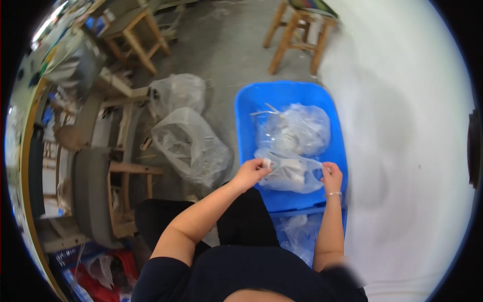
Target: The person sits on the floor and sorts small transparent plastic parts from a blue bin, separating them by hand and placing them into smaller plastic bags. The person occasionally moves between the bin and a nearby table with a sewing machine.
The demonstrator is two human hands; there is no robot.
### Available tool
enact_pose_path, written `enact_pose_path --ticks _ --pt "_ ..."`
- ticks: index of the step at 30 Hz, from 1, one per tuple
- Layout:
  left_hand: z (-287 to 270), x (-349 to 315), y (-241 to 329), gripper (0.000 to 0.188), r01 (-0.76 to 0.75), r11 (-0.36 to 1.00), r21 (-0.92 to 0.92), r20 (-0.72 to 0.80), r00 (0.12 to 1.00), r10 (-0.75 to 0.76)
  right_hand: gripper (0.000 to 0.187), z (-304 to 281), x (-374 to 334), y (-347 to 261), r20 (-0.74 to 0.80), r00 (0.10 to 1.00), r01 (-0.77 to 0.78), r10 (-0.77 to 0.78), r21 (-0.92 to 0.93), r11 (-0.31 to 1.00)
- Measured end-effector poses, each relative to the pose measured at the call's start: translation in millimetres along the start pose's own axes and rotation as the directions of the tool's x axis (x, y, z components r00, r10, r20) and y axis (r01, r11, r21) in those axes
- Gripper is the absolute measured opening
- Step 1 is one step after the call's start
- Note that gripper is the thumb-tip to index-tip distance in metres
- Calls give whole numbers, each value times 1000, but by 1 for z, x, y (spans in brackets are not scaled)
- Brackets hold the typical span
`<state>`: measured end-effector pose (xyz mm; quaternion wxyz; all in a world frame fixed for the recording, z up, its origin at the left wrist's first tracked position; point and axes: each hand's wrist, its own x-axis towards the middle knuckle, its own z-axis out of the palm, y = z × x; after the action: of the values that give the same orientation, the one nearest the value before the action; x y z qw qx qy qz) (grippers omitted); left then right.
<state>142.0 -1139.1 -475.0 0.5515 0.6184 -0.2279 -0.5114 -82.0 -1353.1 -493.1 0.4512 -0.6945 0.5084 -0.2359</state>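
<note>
A clear plastic bag (pixel 288 172) with something whitish inside is stretched between my hands, over the near part of a blue plastic bin (pixel 246 100). My left hand (pixel 250 173) pinches the bag's left side, where a bit of white plastic bunches at the fingertips. At the opposite end, my right hand (pixel 332 177) grips what looks like a handle loop of the bag. Just beyond it in the bin rests another, fuller clear bag (pixel 307 128) with pale contents that I cannot make out.
Two clear plastic bags, one farther (pixel 181 93) and one nearer (pixel 193 146), lie on the floor left of the bin. A second blue bin (pixel 344 216) adjoins in front. A wooden stool (pixel 302 38) stands beyond; a white wall (pixel 402 151) borders the right. Wooden benches (pixel 133 168) line the left.
</note>
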Motion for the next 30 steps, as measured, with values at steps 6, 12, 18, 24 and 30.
enact_pose_path --ticks 6,12,18,24,30 --pt "-150 17 -138 62 257 953 158 -841 542 -7 22 27 -5 3 -33 994 99 -101 -55 994" --pt "-204 6 -187 113 425 778 -463 -849 40 -527 39 80 -59 -33 94 964 241 -248 83 967" --pt "-215 86 -257 70 441 373 816 -219 834 -506 29 156 -58 -18 110 977 185 -182 -20 982" --pt "-316 127 -87 46 410 625 664 225 688 -690 7 93 -14 -26 -42 975 -181 220 435 882" --pt "-534 184 -70 66 454 888 75 -954 291 -68 8 85 -30 -30 -86 965 -208 246 317 925"
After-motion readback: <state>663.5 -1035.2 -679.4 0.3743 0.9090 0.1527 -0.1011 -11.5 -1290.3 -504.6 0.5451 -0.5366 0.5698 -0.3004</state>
